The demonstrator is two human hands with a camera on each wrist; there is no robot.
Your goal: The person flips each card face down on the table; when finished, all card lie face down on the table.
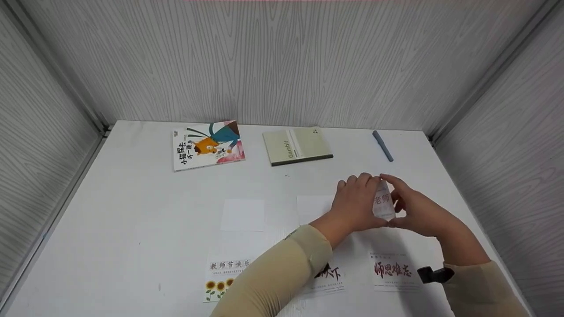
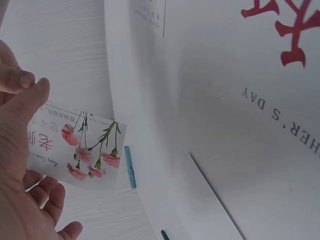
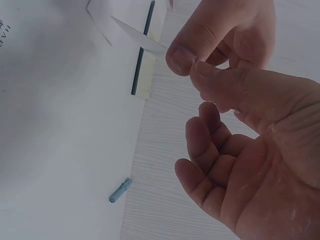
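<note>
Both hands hold up a small white greeting card (image 1: 384, 202) with red lettering, above the right part of the table. Pink carnations show on the same card (image 2: 95, 155) in the left wrist view. My left hand (image 1: 358, 202) grips the card's left side, its fingers along the top and its thumb low. Opposite it, my right hand (image 1: 418, 211) pinches the right side between thumb and fingers. In the right wrist view the two thumbs meet at the card's edge, and the right hand's (image 3: 265, 150) other fingers curl loosely.
Below the hands lie a red-lettered card (image 1: 394, 273), a card partly behind the left sleeve (image 1: 330, 281) and a sunflower card (image 1: 218, 286). Two blank white cards (image 1: 242, 215) lie mid-table, one partly covered. A picture book (image 1: 209, 147), a green book (image 1: 297, 147) and a blue pen (image 1: 382, 146) lie behind.
</note>
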